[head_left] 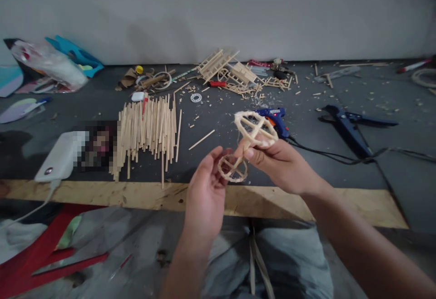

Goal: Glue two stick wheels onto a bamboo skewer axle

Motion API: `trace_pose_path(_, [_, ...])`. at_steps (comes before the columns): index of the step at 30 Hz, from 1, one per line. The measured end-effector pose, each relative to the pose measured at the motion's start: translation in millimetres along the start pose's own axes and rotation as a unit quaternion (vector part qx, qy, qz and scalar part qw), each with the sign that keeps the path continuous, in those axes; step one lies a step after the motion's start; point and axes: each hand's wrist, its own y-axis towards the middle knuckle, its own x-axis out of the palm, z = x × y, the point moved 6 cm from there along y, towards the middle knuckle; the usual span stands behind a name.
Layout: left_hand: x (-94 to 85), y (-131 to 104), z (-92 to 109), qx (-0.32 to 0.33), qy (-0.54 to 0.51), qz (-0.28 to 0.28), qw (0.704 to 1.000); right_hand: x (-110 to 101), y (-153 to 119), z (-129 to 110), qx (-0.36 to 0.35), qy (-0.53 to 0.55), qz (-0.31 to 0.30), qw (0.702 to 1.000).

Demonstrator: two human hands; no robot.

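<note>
A pair of small wooden wheels is held up over the table's front edge. The larger, pale wheel (255, 129) has a rough rim and crossed spokes. Below it, the smaller, browner wheel (233, 168) seems joined to it by a short stick. My right hand (281, 163) pinches the piece between thumb and fingers, near the join. My left hand (207, 185) curls its fingers round the left rim of the smaller wheel, with the fingertips partly hidden behind it. Just behind the larger wheel lies a blue glue gun (277, 120) with a small red light.
Many thin wooden sticks (146, 129) lie left of my hands, beside a white power bank (61, 156). Stick-built models (221, 65) stand at the back among offcuts. A dark blue hand cutter (350, 129) and a black cord (323, 156) lie right. The wooden table edge (136, 194) runs in front.
</note>
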Motion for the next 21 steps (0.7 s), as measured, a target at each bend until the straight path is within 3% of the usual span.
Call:
trace_pose_path(2, [6.3, -8, -8, -0.024, -0.014, -0.041, 0.999, -3, 0, -2, -0.024, -0.007, 0.014, 1.0])
trace_pose_path(6, [13.1, -17, -10, -0.006, 0.015, -0.088, 0.996, -6, -1, -4, -0.056, -0.033, 0.03, 0.997])
trace_pose_path(15, [11.2, -12, -15, 0.052, 0.057, -0.087, 0.993, -3, -5, 8, -0.023, -0.025, 0.061, 0.998])
trace_pose_path(21, [9.2, -14, -14, 0.053, 0.01, -0.069, 0.996, -11, -9, 15, 0.006, -0.002, 0.137, 0.991])
